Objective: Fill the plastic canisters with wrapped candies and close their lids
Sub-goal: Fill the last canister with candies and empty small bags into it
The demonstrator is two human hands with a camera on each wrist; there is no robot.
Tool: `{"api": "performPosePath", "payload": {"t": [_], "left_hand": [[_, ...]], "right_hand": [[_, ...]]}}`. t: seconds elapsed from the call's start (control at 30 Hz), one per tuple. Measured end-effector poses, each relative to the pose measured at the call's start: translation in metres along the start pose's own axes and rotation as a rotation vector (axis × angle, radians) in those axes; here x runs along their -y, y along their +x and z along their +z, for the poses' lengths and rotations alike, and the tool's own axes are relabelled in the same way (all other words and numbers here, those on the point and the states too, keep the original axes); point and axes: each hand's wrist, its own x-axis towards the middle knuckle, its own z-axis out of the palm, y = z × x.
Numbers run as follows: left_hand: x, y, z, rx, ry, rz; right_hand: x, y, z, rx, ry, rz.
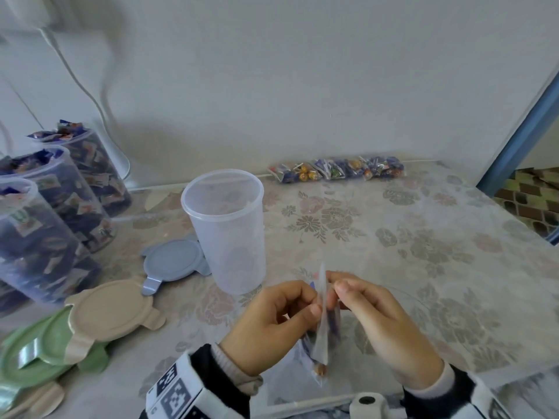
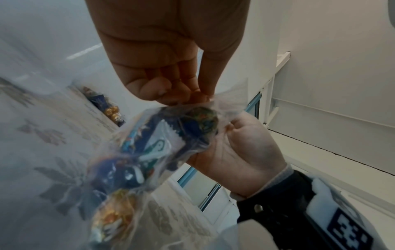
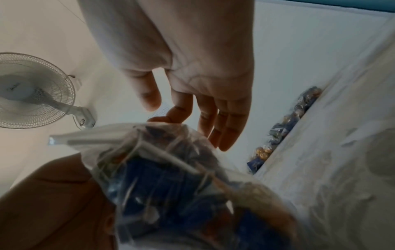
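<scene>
In front of the canister [image 1: 225, 228], both hands pinch the bag [image 1: 323, 322] top; pull evenly apart, left hand [image 1: 272, 322] and right hand [image 1: 384, 325], over the rim.

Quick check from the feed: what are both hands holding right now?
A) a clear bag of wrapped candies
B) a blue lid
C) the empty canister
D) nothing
A: the left hand and right hand pinch the top of a clear bag of wrapped candies, while the empty canister stands untouched.
</scene>
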Motion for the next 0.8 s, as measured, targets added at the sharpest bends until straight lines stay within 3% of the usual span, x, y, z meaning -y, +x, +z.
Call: {"api": "performPosePath", "payload": {"t": [0.23,0.47,0.8], "left_hand": [[0.006,-0.003,-0.001,0.018,-0.017,0.056],[0.015,-0.001,-0.003,0.106,-0.250,-0.034],[0.021,0.007,-0.004,0.112,-0.400,-0.071]], "right_hand": [[0.004,0.004,0.001,0.034,-0.084,0.091],[0.006,0.004,0.008,0.082,0.259,0.273],[0.005,0.009,0.015,-0.049,0.595,0.398]]}}
